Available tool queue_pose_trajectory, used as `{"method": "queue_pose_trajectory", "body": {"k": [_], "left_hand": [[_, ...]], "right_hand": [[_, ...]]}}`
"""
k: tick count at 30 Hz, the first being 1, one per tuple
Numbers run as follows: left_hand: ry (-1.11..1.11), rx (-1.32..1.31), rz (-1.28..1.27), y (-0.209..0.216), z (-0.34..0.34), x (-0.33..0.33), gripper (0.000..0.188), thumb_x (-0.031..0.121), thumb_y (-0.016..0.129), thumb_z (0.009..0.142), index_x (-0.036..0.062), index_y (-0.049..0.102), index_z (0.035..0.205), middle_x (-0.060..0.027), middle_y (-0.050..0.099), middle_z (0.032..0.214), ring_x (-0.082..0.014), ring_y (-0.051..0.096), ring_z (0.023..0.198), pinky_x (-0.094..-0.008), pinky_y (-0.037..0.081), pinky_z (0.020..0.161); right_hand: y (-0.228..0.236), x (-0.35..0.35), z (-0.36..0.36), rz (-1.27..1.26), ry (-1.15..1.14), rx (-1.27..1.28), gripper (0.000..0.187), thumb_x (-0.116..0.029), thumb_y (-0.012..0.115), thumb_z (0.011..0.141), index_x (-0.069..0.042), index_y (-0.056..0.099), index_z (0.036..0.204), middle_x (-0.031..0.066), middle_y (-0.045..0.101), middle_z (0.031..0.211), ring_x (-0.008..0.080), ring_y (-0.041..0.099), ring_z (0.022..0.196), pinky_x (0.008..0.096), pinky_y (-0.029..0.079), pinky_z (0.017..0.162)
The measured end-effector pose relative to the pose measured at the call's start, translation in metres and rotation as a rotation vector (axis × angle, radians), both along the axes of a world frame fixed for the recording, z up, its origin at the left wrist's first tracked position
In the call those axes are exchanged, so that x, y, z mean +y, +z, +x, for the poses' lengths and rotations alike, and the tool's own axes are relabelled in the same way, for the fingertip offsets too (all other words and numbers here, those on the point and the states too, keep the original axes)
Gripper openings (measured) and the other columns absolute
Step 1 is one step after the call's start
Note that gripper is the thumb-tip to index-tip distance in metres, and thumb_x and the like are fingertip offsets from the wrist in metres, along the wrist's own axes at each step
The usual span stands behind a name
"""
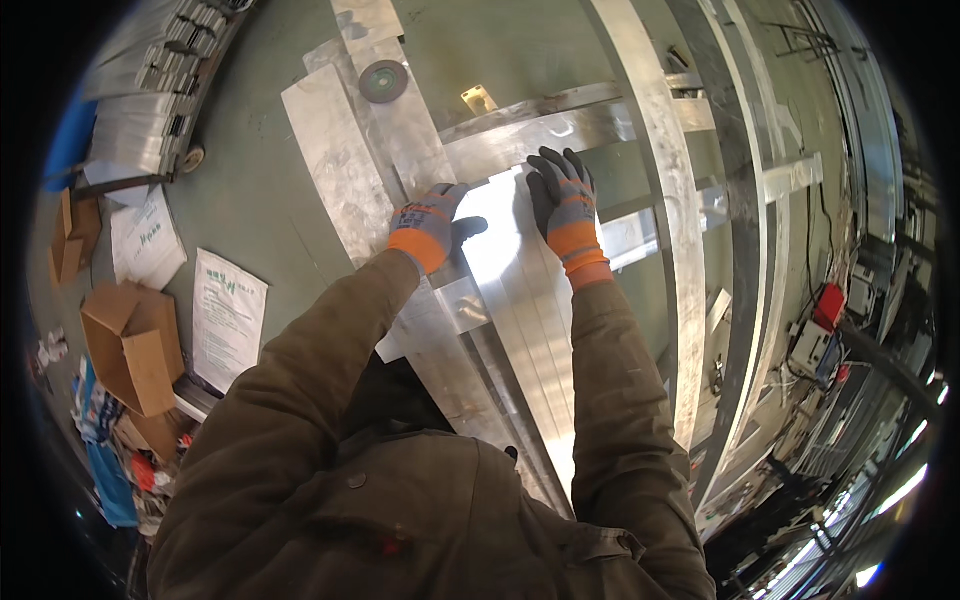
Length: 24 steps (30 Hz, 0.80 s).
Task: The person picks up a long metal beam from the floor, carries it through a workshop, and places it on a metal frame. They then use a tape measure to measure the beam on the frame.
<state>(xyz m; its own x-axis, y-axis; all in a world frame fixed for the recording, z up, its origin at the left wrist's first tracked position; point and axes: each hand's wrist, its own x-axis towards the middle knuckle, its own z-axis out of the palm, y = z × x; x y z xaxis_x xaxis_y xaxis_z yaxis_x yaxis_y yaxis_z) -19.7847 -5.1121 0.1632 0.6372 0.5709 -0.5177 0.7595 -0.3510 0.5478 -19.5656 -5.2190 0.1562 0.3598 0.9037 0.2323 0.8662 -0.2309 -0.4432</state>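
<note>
A long, bright metal panel [533, 310] with lengthwise grooves stretches away from my body, its far end shining strongly. My left hand [437, 222], in a grey and orange glove, lies at the panel's left edge with the thumb spread toward the shiny face. Opposite it, my right hand [564, 205], gloved alike, rests along the right edge near the far corner, fingers stretched out. Both hands look open; what their undersides press on is hidden. Flat metal bars [410, 120] lie left of the panel, and a metal crosspiece [540, 133] runs just beyond it.
A round abrasive disc [383, 82] lies on a bar, with a small brass-coloured piece [479, 100] farther right. Long metal beams [668, 200] run along the right. Cardboard boxes [135, 345], a white sack [228, 318] and stacked metal profiles [165, 90] stand at left.
</note>
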Motion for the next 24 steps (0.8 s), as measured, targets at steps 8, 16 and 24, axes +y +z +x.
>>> {"method": "queue_pose_trajectory", "body": {"k": [8, 16, 24], "left_hand": [[-0.013, 0.034, 0.017, 0.008, 0.001, 0.0, 0.066, 0.056, 0.067, 0.097, 0.0184, 0.054, 0.15, -0.0093, 0.062, 0.146, -0.0342, 0.065, 0.127, -0.0504, 0.052, 0.103], [-0.045, -0.055, 0.079, -0.002, -0.002, -0.002, 0.056, 0.052, 0.064, 0.101, 0.0191, 0.056, 0.145, -0.0096, 0.065, 0.139, -0.0348, 0.068, 0.119, -0.0511, 0.055, 0.097], [-0.064, -0.07, 0.098, 0.003, -0.002, -0.001, 0.053, 0.049, 0.064, 0.101, 0.0191, 0.057, 0.144, -0.0101, 0.065, 0.137, -0.0352, 0.069, 0.116, -0.0508, 0.055, 0.096]], "right_hand": [[-0.01, 0.031, -0.011, -0.228, 0.278, -0.085, 0.021, -0.031, 0.065, 0.097, -0.023, 0.078, 0.112, 0.0006, 0.075, 0.122, 0.0323, 0.061, 0.127, 0.0489, 0.042, 0.111], [-0.009, 0.035, -0.005, -0.156, 0.352, 0.009, 0.016, -0.028, 0.067, 0.094, -0.019, 0.078, 0.102, 0.0059, 0.076, 0.106, 0.0334, 0.067, 0.105, 0.0475, 0.047, 0.098], [-0.012, 0.034, -0.004, -0.127, 0.364, 0.02, 0.015, -0.026, 0.068, 0.093, -0.018, 0.077, 0.101, 0.0065, 0.075, 0.101, 0.0331, 0.067, 0.1, 0.047, 0.047, 0.095]]}}
